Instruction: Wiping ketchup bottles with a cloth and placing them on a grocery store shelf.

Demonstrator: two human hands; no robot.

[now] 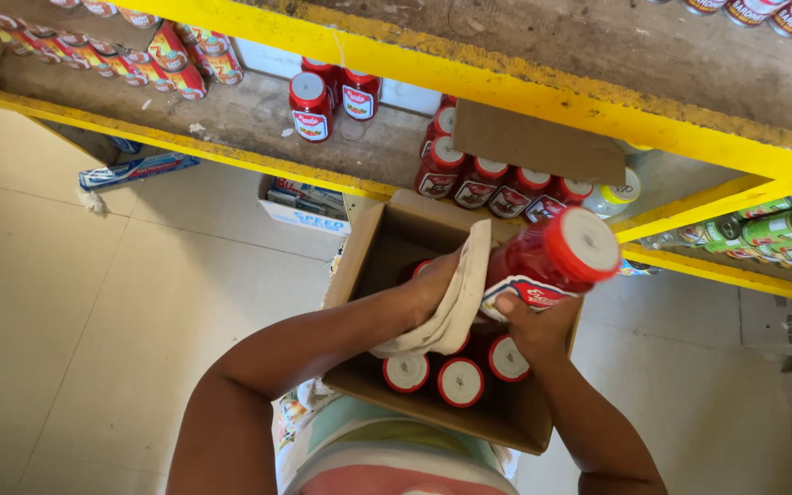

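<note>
In the middle of the frame, the right hand point(533, 325) grips a red jar point(552, 261) tilted over the open cardboard box point(359, 252), so the left hand point(428, 289) can press a white cloth point(456, 302) on it.

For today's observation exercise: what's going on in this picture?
A person stands over an open cardboard box of red-lidded jars. The right hand holds one red jar up on its side, while the left hand presses a pale cloth against it. More jars stand on the yellow-edged shelf behind.
</note>
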